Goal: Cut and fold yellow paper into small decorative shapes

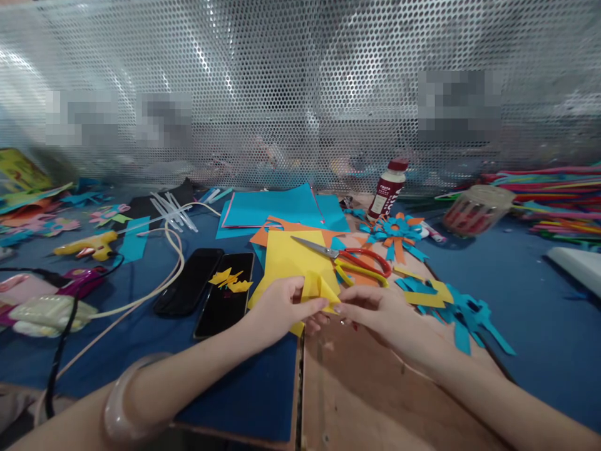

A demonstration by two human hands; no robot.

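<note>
My left hand [282, 307] and my right hand [375, 310] meet over the table's front middle, both pinching a small folded piece of yellow paper [318, 286]. It hovers just above a larger yellow sheet [286, 257]. Red-handled scissors [347, 254] lie shut on that sheet, right behind my fingers. Small yellow paper scraps [230, 280] rest on one of two black phones [225, 293] to the left of my left hand. A pale bangle sits on my left wrist.
Blue [277, 207] and orange sheets lie behind the yellow one. A blue-and-orange paper flower [395, 232], a white bottle with a red cap [389, 188] and blue strips [462, 313] are at the right. A yellow glue gun [94, 244] with cords lies left. Perforated metal screen behind.
</note>
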